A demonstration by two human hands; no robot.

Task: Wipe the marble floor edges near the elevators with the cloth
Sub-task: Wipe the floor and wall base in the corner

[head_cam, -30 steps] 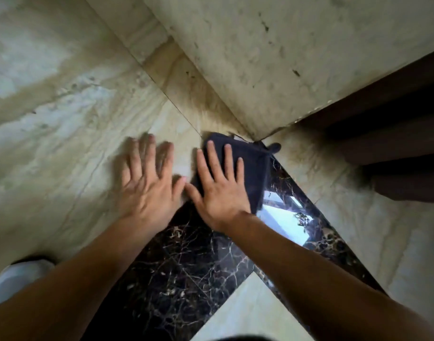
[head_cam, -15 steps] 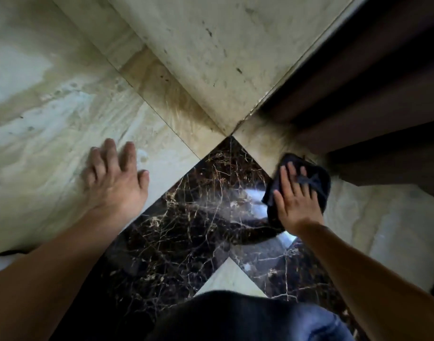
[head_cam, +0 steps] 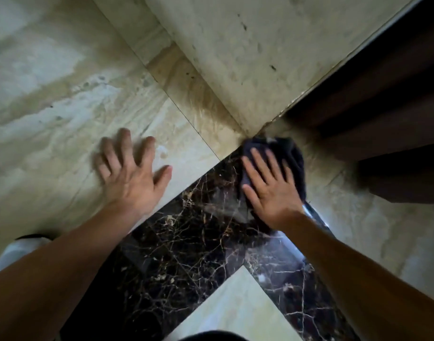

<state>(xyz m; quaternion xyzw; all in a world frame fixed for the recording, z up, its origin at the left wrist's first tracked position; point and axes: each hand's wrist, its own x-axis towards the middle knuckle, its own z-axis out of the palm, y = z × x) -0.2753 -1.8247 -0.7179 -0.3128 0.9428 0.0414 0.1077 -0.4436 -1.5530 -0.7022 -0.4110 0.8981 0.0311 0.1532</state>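
Observation:
A dark cloth [head_cam: 293, 156] lies bunched on the floor at the corner where the beige marble wall base meets the dark elevator frame. My right hand [head_cam: 270, 185] presses flat on it, fingers spread, covering its near half. The cloth sits on the tip of the dark veined marble border [head_cam: 186, 242]. My left hand [head_cam: 129, 173] rests palm-down on the beige marble floor [head_cam: 63, 119], to the left of the cloth, holding nothing.
The beige marble wall [head_cam: 248, 45] rises ahead. A dark elevator door frame [head_cam: 383, 94] fills the upper right. A light inset tile [head_cam: 235, 306] lies at the bottom centre, and a white shoe [head_cam: 16, 249] shows at the lower left.
My right hand slid the cloth from the corner out to the right beside the elevator frame, then back to the corner tip. My left hand stayed planted on the beige floor.

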